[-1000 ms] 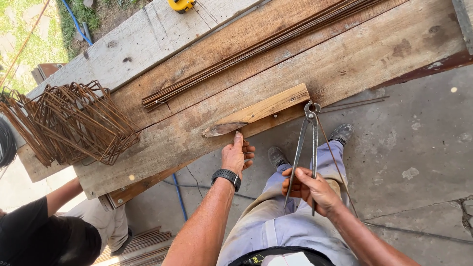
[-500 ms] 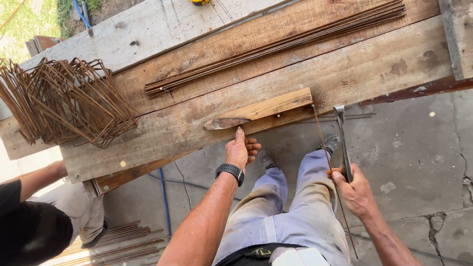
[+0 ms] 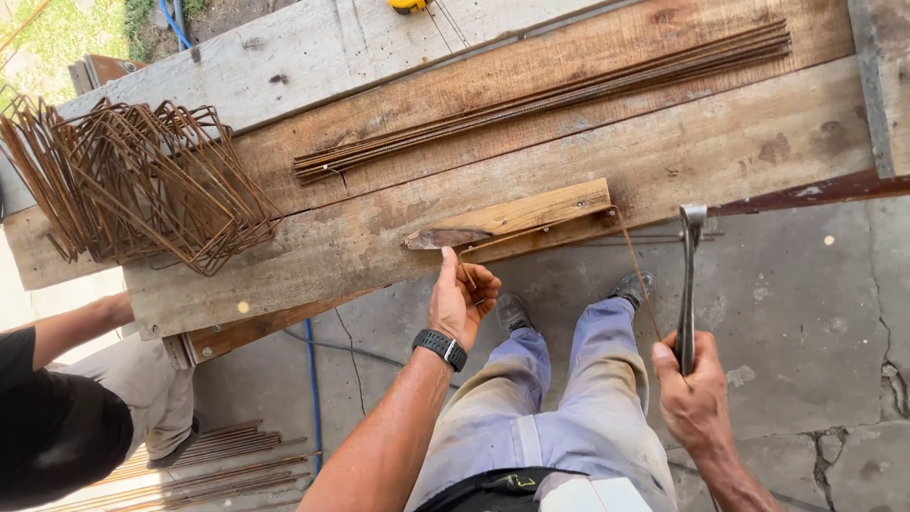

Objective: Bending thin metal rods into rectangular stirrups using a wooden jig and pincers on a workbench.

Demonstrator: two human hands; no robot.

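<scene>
Head view: right hand (image 3: 697,398) grips bending tool (image 3: 689,284); left hand (image 3: 460,299) steadies rod (image 3: 531,230)

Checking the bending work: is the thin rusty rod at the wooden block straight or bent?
Bent: the thin rusty rod runs along the wooden block, then turns downward at its right end.

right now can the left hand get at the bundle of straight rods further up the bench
Probably yes. The left hand sits at the bench edge, and only bare plank lies between it and the straight rods; nothing blocks the way.
</scene>
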